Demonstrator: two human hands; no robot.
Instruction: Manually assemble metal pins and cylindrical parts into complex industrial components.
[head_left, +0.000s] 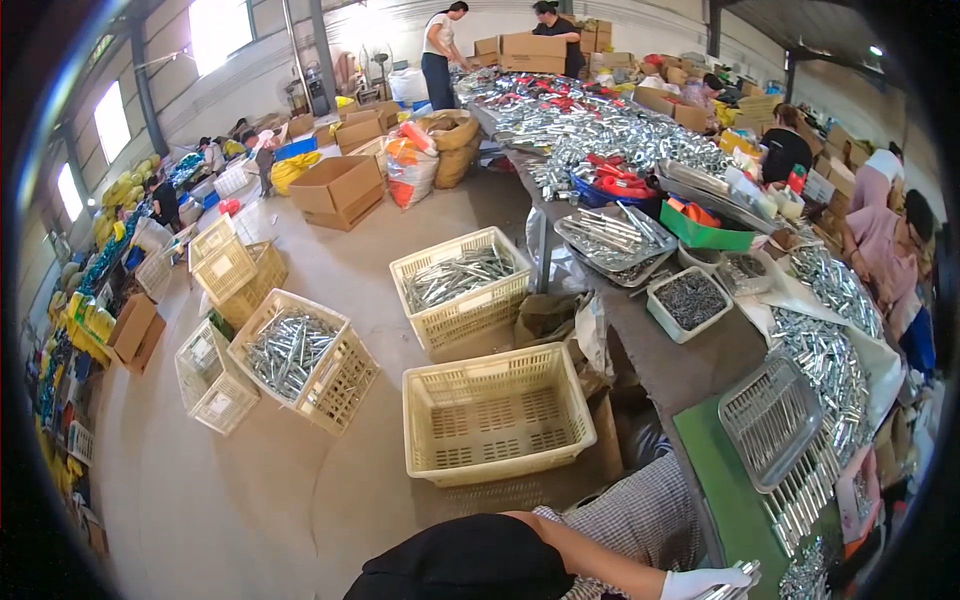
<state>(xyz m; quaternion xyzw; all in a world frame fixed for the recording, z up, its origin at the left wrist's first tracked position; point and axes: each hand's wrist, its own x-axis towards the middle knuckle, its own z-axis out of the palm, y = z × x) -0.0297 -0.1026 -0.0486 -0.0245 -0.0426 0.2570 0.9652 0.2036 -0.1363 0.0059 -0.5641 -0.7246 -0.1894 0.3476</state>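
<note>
hand in a white glove [703, 582], bottom right: closed on shiny silver metal rods [738, 585] | other hand: not seen | best to grip the rods tight over the green table mat [722, 480]

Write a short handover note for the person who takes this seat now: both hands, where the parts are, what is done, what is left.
Left hand: white glove, at the lower edge, grip closed on a few shiny metal parts beside the green mat.
Right hand: not in view.
On the table: a wire tray and a long heap of loose parts.
Done: two filled baskets stand on the floor.
Left: the nearest basket is empty, and the heap is large.
</note>
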